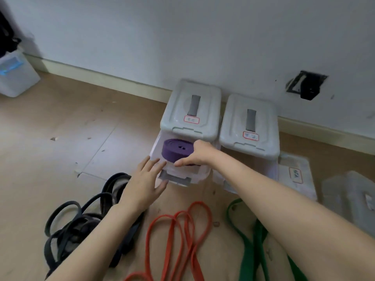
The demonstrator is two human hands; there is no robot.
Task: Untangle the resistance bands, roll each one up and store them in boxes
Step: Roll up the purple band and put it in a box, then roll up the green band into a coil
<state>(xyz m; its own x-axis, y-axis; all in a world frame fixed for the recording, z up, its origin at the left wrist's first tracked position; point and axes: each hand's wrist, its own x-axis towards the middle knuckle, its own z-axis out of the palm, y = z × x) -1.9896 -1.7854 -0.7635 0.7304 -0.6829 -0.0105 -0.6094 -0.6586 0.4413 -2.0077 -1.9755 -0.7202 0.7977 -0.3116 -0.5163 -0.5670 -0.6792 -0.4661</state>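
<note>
My right hand gripping rolled purple band, fingers curled over it, holding it inside open clear box. My left hand lying flat, fingers straight, touching box front. Black bands, red band, green band lying unrolled on floor.

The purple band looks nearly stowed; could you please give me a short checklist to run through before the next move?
1. Purple band rolled up: ok, a tight coil.
2. Coil fully inside the open box: not ok, it sits at the opening with the right hand gripping it.
3. Left hand steadying the box front: ok, fingers flat against it.
4. Lid clear of the opening: ok, pushed back.
5. Red band, green band and black bands rolled: not ok, loose on the floor.
6. Neighbouring box empty: cannot tell, lid on.
</note>
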